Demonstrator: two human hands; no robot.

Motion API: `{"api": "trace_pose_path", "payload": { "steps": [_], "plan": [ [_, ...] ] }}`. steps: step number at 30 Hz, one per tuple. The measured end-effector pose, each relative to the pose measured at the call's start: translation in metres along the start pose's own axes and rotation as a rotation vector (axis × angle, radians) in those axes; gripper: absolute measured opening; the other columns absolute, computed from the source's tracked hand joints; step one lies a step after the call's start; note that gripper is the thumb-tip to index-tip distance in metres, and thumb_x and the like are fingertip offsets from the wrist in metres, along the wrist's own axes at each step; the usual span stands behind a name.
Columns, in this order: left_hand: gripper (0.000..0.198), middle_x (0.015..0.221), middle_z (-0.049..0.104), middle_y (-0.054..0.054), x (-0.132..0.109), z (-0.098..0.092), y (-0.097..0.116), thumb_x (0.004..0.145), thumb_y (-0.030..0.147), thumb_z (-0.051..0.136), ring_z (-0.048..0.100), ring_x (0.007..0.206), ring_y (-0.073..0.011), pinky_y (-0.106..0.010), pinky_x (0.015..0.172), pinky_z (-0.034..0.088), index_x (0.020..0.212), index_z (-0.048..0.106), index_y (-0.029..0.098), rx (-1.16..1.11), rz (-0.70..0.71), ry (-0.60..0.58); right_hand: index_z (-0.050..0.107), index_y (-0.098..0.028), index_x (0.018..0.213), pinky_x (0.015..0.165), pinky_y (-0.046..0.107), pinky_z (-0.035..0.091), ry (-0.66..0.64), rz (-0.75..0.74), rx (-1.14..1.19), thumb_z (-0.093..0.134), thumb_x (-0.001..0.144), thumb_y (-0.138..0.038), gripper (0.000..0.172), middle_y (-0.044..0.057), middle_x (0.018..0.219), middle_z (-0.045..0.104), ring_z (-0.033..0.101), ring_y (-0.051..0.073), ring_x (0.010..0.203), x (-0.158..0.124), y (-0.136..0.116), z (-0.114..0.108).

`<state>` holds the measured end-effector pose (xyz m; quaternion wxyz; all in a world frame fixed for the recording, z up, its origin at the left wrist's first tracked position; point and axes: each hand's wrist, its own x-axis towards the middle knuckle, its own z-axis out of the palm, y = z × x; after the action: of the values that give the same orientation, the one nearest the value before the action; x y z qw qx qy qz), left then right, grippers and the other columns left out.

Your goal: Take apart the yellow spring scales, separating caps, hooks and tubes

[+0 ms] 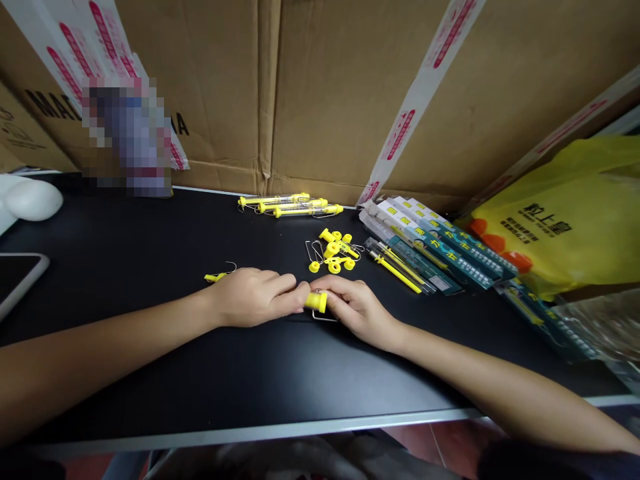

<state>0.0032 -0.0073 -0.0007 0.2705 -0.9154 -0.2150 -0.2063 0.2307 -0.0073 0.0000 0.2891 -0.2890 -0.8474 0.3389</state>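
My left hand (253, 297) and my right hand (350, 305) meet at the middle of the black table (150, 360). Both pinch a small yellow cap (317, 301) with a thin wire loop (324, 318) hanging under it. The fingers of both hands are closed around it. Just beyond lies a heap of several yellow caps and wire loops (334, 257). A single yellow piece with a wire hook (219, 274) lies behind my left wrist. Three assembled yellow-ended tubes (290, 205) lie near the back of the table.
A fan of packaged tubes (435, 250) lies to the right. A yellow plastic bag (565, 213) sits at the far right. Cardboard boxes (320, 87) form a wall behind. A phone (17, 277) and a white object (30, 199) are at the left.
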Motion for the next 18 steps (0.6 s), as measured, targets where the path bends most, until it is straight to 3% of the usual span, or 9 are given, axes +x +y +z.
{"api": "trace_pose_path", "payload": {
  "steps": [8, 14, 18],
  "plan": [
    [0.027, 0.075, 0.059, 0.001, 0.0025, 0.0001, 0.0014, 0.096, 0.035, 0.035, 0.060, 0.063, -0.0091, -0.021, 0.050, 0.040, 0.106, 0.053, 0.017, -0.069, -0.094, -0.094, 0.061, -0.016, 0.097, 0.064, 0.023, 0.046, 0.075, 0.058, 0.033, 0.041, 0.094, -0.027, 0.022, 0.003, 0.082, 0.064, 0.059, 0.012, 0.071, 0.0018, -0.0014, 0.0033],
    [0.028, 0.069, 0.058, 0.004, 0.0039, -0.0014, 0.0030, 0.096, 0.039, 0.037, 0.059, 0.057, -0.0087, -0.023, 0.046, 0.033, 0.112, 0.051, 0.021, 0.005, -0.107, -0.068, 0.058, -0.017, 0.097, 0.054, 0.021, 0.040, 0.034, 0.066, 0.003, 0.040, 0.094, -0.025, 0.020, -0.002, 0.066, 0.055, 0.049, 0.009, 0.057, 0.0006, 0.0023, 0.0033],
    [0.024, 0.072, 0.058, 0.004, 0.0047, -0.0025, 0.0023, 0.095, 0.035, 0.039, 0.058, 0.060, -0.0099, -0.024, 0.049, 0.034, 0.109, 0.051, 0.020, -0.014, -0.154, -0.058, 0.051, -0.018, 0.105, 0.055, 0.021, 0.039, -0.005, 0.074, 0.118, 0.045, 0.091, -0.024, 0.017, -0.003, 0.068, 0.051, 0.046, 0.009, 0.058, 0.0008, 0.0039, 0.0027]
  ]
}}
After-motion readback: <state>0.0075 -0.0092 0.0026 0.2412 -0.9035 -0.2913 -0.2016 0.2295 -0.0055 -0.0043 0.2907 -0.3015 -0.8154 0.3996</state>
